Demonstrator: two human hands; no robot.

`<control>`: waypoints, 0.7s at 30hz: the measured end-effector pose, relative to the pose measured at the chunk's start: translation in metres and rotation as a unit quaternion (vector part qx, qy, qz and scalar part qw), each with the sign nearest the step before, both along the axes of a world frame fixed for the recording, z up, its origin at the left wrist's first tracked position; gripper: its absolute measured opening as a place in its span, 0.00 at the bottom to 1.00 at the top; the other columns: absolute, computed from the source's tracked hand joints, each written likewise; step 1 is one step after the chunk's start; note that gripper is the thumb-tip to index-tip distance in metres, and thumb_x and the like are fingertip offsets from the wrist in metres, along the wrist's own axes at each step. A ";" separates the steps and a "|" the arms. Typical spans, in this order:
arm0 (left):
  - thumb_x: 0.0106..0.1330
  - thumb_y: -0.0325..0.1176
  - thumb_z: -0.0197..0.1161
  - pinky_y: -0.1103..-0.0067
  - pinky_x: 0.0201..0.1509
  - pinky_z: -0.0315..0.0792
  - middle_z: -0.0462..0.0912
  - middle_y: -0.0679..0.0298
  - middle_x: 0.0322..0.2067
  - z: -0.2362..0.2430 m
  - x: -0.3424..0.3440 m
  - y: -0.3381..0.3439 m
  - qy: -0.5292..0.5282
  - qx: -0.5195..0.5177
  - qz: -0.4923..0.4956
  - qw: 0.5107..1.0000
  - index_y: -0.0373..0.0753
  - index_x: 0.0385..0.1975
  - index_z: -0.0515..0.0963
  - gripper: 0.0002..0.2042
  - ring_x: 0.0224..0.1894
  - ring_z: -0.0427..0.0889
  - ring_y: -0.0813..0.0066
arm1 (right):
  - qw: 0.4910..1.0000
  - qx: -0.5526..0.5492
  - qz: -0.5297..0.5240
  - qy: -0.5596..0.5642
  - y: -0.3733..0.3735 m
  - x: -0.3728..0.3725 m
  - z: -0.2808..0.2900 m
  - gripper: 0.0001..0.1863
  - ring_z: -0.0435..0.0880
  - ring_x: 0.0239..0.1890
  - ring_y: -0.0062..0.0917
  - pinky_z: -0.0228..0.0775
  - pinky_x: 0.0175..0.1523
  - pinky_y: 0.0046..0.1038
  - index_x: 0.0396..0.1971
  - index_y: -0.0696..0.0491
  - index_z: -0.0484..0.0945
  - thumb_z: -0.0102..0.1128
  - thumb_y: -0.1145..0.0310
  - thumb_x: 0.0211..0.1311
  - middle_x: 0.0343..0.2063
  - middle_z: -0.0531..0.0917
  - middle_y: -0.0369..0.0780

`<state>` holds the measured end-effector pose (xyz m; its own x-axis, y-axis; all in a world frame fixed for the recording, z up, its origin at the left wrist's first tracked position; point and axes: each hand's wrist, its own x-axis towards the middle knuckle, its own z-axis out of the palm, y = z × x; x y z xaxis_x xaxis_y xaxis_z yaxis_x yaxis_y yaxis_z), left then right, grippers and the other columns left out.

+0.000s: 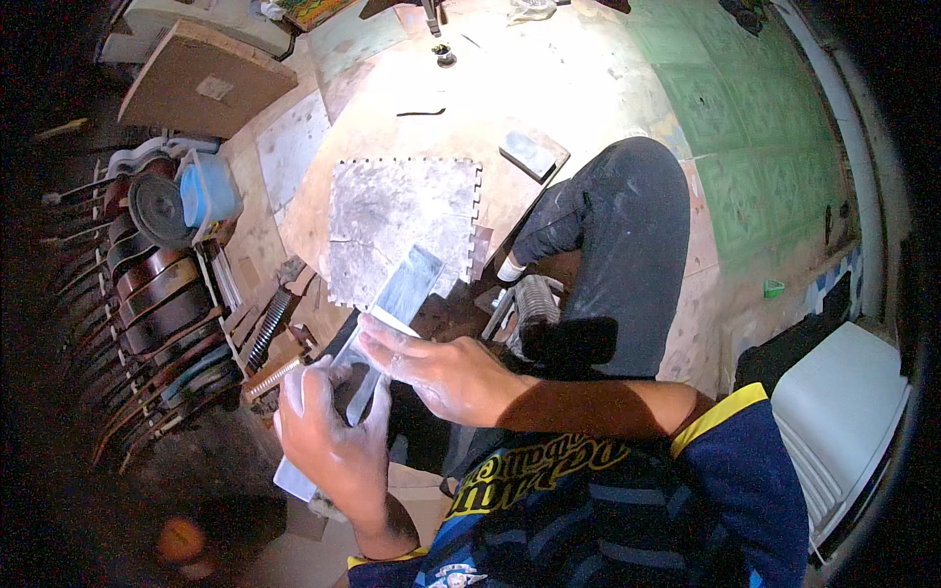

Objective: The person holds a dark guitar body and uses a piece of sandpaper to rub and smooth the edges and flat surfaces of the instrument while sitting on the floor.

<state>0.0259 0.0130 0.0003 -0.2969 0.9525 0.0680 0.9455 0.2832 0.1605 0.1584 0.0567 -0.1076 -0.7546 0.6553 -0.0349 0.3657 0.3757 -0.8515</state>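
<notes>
A long flat grey bar, dusty and pale, slants from the mat's near edge down to my lap. My left hand is closed around its lower part, and the bar's near end sticks out below the palm. A thin grey blade-like strip shows between the left thumb and fingers; its exact kind is unclear. My right hand lies across the bar's middle, with its fingers together and pressed on it. White dust coats both hands.
A dusty interlocking foam mat lies ahead of me. Beyond it are a small rectangular block and a thin dark rod. At left stand a rack of pans, a blue container and a coil spring. A white plastic stool is at right.
</notes>
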 end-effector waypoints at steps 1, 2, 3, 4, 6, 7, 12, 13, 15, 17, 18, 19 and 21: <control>0.41 0.29 0.77 0.62 0.49 0.69 0.81 0.57 0.38 0.002 -0.003 -0.001 -0.009 -0.007 -0.018 1.000 0.37 0.39 0.78 0.23 0.44 0.80 0.50 | 0.994 -0.038 -0.024 0.095 -0.003 0.000 -0.002 0.40 0.85 0.56 0.32 0.85 0.51 0.28 0.71 0.44 0.66 0.51 0.83 0.54 0.73 0.65 0.37; 0.41 0.28 0.76 0.61 0.50 0.69 0.81 0.56 0.40 0.004 -0.006 -0.005 -0.016 -0.013 -0.032 0.999 0.37 0.43 0.78 0.25 0.45 0.79 0.49 | 0.989 -0.069 -0.023 0.130 -0.006 -0.001 0.000 0.40 0.83 0.59 0.33 0.82 0.55 0.30 0.70 0.45 0.67 0.51 0.84 0.53 0.73 0.65 0.37; 0.40 0.27 0.75 0.61 0.51 0.69 0.81 0.55 0.42 0.005 -0.008 -0.006 -0.023 -0.020 -0.047 0.998 0.37 0.47 0.78 0.27 0.46 0.79 0.48 | 0.981 -0.100 -0.021 0.165 -0.009 -0.002 0.001 0.40 0.81 0.61 0.33 0.80 0.58 0.31 0.69 0.46 0.69 0.51 0.85 0.52 0.73 0.65 0.37; 0.40 0.26 0.74 0.61 0.52 0.68 0.81 0.53 0.44 0.005 -0.007 -0.004 -0.044 0.004 -0.053 0.998 0.37 0.52 0.76 0.31 0.46 0.79 0.47 | 0.971 -0.131 -0.019 0.200 -0.009 -0.002 0.002 0.40 0.78 0.64 0.34 0.78 0.62 0.32 0.68 0.47 0.70 0.50 0.86 0.51 0.73 0.65 0.38; 0.40 0.25 0.73 0.60 0.54 0.68 0.80 0.50 0.47 0.007 -0.004 -0.003 -0.087 0.045 -0.065 0.993 0.36 0.62 0.72 0.40 0.47 0.78 0.46 | 0.953 -0.145 -0.005 0.267 -0.013 -0.005 -0.001 0.40 0.75 0.67 0.32 0.73 0.67 0.33 0.68 0.48 0.70 0.49 0.87 0.50 0.73 0.65 0.38; 0.40 0.25 0.73 0.61 0.54 0.68 0.79 0.49 0.49 0.008 -0.002 -0.006 -0.071 0.013 -0.056 0.996 0.36 0.65 0.69 0.42 0.48 0.78 0.45 | 0.942 -0.152 0.002 0.300 -0.015 -0.007 -0.003 0.40 0.73 0.69 0.31 0.70 0.70 0.33 0.68 0.49 0.70 0.49 0.87 0.50 0.73 0.65 0.39; 0.43 0.27 0.73 0.62 0.55 0.68 0.78 0.49 0.52 0.009 -0.002 -0.002 -0.045 -0.017 -0.048 0.998 0.36 0.71 0.63 0.47 0.50 0.77 0.47 | 0.947 -0.241 -0.003 0.214 -0.007 -0.007 0.019 0.36 0.68 0.72 0.34 0.60 0.75 0.36 0.67 0.52 0.71 0.47 0.84 0.54 0.73 0.63 0.47; 0.43 0.28 0.73 0.62 0.55 0.68 0.78 0.49 0.52 0.008 -0.002 -0.001 -0.042 -0.002 -0.059 0.997 0.36 0.71 0.63 0.47 0.50 0.77 0.47 | 0.914 -0.243 -0.028 0.323 -0.017 -0.012 0.015 0.35 0.69 0.71 0.35 0.61 0.75 0.36 0.67 0.51 0.72 0.47 0.83 0.55 0.73 0.63 0.47; 0.43 0.28 0.74 0.62 0.55 0.68 0.78 0.50 0.55 0.009 -0.002 -0.004 -0.033 -0.013 -0.049 0.998 0.36 0.71 0.63 0.47 0.50 0.78 0.48 | 0.942 -0.147 0.033 0.299 0.001 -0.005 -0.006 0.37 0.67 0.72 0.39 0.61 0.73 0.33 0.67 0.56 0.70 0.47 0.84 0.51 0.71 0.66 0.49; 0.43 0.29 0.74 0.62 0.55 0.68 0.77 0.52 0.58 0.008 -0.002 -0.008 -0.025 -0.027 -0.038 0.999 0.36 0.71 0.63 0.47 0.50 0.78 0.49 | 0.966 -0.233 0.035 0.103 0.015 0.001 0.013 0.37 0.67 0.72 0.39 0.59 0.74 0.33 0.67 0.56 0.70 0.48 0.84 0.51 0.72 0.65 0.50; 0.43 0.27 0.74 0.62 0.55 0.68 0.77 0.53 0.59 0.008 -0.004 -0.007 -0.021 -0.015 -0.051 0.998 0.37 0.71 0.64 0.47 0.51 0.78 0.49 | 0.958 -0.208 -0.010 0.197 -0.003 -0.006 0.010 0.38 0.69 0.71 0.39 0.65 0.71 0.34 0.69 0.52 0.68 0.47 0.83 0.53 0.73 0.64 0.46; 0.43 0.27 0.74 0.62 0.55 0.68 0.78 0.53 0.58 0.007 -0.003 -0.007 -0.022 -0.009 -0.053 0.998 0.37 0.71 0.64 0.47 0.51 0.78 0.49 | 0.939 -0.180 -0.056 0.289 -0.023 -0.016 0.005 0.38 0.71 0.70 0.39 0.70 0.68 0.35 0.70 0.49 0.67 0.46 0.82 0.55 0.74 0.63 0.43; 0.42 0.26 0.73 0.62 0.55 0.68 0.79 0.53 0.56 0.004 -0.003 -0.004 -0.024 0.007 -0.051 0.998 0.38 0.71 0.65 0.47 0.51 0.78 0.48 | 0.972 -0.110 -0.036 0.207 -0.015 -0.019 0.006 0.35 0.82 0.58 0.42 0.79 0.58 0.37 0.69 0.45 0.70 0.47 0.83 0.59 0.70 0.70 0.37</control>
<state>0.0225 0.0090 0.0043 -0.2020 0.9770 0.0687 0.9602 0.1838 0.2103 0.1390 0.0420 -0.1017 -0.6870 0.7172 0.1170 -0.0062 0.1551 -0.9879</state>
